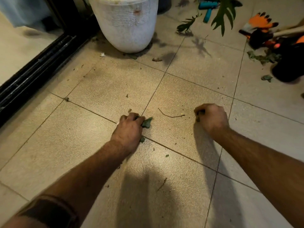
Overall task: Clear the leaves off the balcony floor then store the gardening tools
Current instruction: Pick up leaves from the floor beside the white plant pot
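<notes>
My left hand (pixel 129 130) is down on the beige tiled floor (pixel 102 89), fingers curled round green leaves (pixel 146 122) that stick out past its fingertips. My right hand (pixel 212 118) is curled into a fist just to the right, with small bits of leaf (pixel 198 118) showing at the fingers. A thin twig (pixel 170 114) lies on the tile between the two hands. More torn leaves (pixel 263 57) lie at the far right. Blue-handled tools (pixel 207 9) and orange gloves (pixel 261 22) lie at the back right.
A large white plant pot (pixel 126 25) stands at the back, next to the black sliding-door track (pixel 37 69) on the left. A black pot (pixel 291 63) stands at the right edge. A green plant frond (pixel 223 12) hangs over the back tiles. Small crumbs of leaf dot the floor.
</notes>
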Tool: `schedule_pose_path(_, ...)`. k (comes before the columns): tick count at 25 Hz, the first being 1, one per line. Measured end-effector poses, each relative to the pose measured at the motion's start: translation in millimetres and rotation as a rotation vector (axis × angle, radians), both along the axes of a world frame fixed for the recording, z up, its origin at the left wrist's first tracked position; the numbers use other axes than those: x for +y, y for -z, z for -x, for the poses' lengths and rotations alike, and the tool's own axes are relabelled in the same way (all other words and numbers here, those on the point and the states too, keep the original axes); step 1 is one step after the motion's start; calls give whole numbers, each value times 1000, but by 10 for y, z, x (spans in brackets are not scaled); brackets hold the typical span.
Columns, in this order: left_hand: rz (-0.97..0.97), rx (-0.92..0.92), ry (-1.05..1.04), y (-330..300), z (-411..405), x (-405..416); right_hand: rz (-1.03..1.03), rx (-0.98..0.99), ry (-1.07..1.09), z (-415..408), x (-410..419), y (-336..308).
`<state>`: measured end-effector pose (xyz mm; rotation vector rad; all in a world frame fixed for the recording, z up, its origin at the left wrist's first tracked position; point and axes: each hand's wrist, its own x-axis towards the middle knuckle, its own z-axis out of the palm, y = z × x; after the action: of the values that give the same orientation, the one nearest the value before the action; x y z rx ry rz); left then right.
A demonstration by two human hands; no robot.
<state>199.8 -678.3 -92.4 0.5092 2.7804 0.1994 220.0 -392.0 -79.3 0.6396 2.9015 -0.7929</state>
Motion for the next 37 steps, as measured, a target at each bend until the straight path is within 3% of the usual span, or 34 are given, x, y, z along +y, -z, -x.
schedule_pose_path(4, -57, -31, 129, -12, -231, -228, 17, 68, -155, 234, -467, -75)
schedule_pose_path(9, 37, 68, 519, -7, -533, -506, -313, -146, -633, 49, -975, -79)
schedule_pose_path(15, 47, -115, 763, 48, -590, -1029, -240, -336, -887, -847, -1015, -249)
schedule_pose_path(18, 40, -94, 785, 76, -644, -1174, -191, -382, -925, -1310, -1118, -192)
schedule_pose_path(21, -13, 20, 802, 91, -648, -1289, -207, -227, -992, -1563, -1106, 5)
schedule_pose_path(29, -80, 112, 691, -138, -612, -1127, -166, -145, -1084, -1367, -1109, 139)
schedule_pose_path(31, -42, 113, 629, -155, -560, -996, -132, -201, -987, -1282, -1226, 77)
schedule_pose_path(33, -36, 20, 392, -229, -558, -889, 0, -223, -710, -1154, -1363, -49)
schedule_pose_path(37, -544, -111, -580, -726, -703, -703, 434, -213, 5, -705, -1538, -651)
